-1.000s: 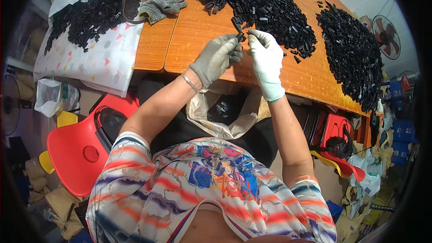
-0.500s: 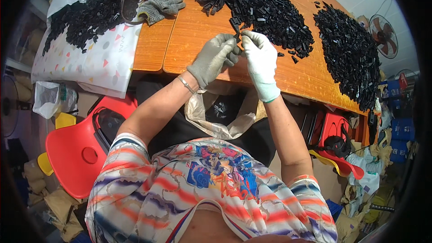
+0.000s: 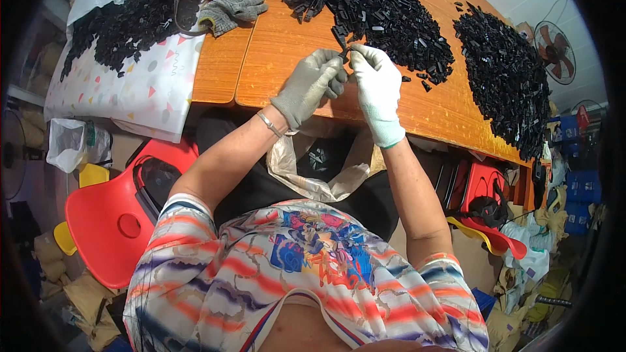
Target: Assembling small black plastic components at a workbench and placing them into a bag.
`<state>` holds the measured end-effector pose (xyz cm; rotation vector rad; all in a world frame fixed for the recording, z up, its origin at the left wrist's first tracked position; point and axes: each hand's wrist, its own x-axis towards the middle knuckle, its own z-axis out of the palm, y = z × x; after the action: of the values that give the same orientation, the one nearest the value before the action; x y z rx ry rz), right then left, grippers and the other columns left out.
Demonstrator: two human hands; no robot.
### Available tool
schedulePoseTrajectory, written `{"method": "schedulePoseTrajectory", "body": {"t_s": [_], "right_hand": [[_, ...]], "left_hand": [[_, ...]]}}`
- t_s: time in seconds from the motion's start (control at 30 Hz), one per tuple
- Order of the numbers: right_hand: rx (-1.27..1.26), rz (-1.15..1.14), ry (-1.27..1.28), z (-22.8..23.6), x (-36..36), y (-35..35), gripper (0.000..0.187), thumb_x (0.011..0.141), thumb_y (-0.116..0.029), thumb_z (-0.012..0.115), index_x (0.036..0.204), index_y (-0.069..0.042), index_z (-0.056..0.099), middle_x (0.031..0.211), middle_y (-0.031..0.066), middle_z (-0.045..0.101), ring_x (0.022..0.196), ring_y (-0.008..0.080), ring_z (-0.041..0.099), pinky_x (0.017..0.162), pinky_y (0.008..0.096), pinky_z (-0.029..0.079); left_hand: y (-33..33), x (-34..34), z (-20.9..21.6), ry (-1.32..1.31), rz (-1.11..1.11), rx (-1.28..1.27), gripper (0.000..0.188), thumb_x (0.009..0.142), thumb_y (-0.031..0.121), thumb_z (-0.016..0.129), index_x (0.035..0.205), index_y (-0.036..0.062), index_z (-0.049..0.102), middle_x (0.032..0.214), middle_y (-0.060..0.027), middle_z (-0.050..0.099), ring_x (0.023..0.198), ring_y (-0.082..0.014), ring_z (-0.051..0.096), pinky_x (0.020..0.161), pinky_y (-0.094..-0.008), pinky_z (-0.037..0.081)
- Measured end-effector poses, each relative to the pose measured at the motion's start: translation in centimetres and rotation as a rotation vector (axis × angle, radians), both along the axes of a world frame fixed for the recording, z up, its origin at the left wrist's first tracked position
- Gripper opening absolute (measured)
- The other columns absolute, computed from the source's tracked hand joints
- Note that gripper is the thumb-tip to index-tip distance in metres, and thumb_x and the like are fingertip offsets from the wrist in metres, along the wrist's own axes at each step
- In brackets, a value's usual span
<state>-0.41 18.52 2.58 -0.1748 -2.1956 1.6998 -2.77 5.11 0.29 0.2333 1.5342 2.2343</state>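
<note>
My left hand (image 3: 306,88), in a grey glove, is closed with its fingertips pinching a small black plastic part (image 3: 343,53). My right hand (image 3: 377,88), in a white glove with a pale green cuff, pinches at the same spot, thumb and forefinger closed on the part's other side. Both hands hover over the front edge of the wooden table (image 3: 267,45). Just beyond the fingertips begins a big heap of similar black plastic parts (image 3: 378,16). Whether the hands hold one piece or two joined ones is too small to tell.
A second black heap (image 3: 505,75) covers the table's right side. Smaller black pieces (image 3: 124,32) lie on a patterned sheet (image 3: 156,85) at left, near grey knit gloves (image 3: 235,3). An open pale bag (image 3: 283,166) sits at my lap. Red chairs (image 3: 107,221) flank me.
Almost nothing differs. Both hands stay together at the same place, with only a slight shift of the fingertips around the black part.
</note>
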Motion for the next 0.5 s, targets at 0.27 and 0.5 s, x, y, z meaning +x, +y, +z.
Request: {"method": "schedulePoseTrajectory", "body": {"t_s": [0.27, 0.5], "right_hand": [[0.604, -0.002, -0.139, 1.8, 0.3, -0.4, 0.019, 0.088, -0.022, 0.061, 0.097, -0.006, 0.066, 0.094, 0.0150, 0.069, 0.082, 0.0303, 0.068, 0.073, 0.0376, 0.052], [0.989, 0.051, 0.148, 1.1, -0.5, 0.2, 0.011, 0.084, -0.017, 0.063, 0.090, -0.008, 0.061, 0.077, 0.0152, 0.065, 0.068, 0.0351, 0.063, 0.063, 0.0415, 0.051]], "left_hand": [[0.4, 0.6, 0.0, 0.018, 0.086, -0.096, 0.017, 0.099, 0.021, 0.048, 0.102, 0.0053, 0.054, 0.074, 0.0011, 0.054, 0.058, -0.0029, 0.047, 0.047, -0.0165, 0.037], [1.4, 0.1, -1.3, 0.260, 0.259, -0.190, 0.022, 0.098, 0.020, 0.049, 0.098, -0.0003, 0.058, 0.074, 0.0022, 0.052, 0.064, -0.0032, 0.044, 0.057, -0.0187, 0.039]]}}
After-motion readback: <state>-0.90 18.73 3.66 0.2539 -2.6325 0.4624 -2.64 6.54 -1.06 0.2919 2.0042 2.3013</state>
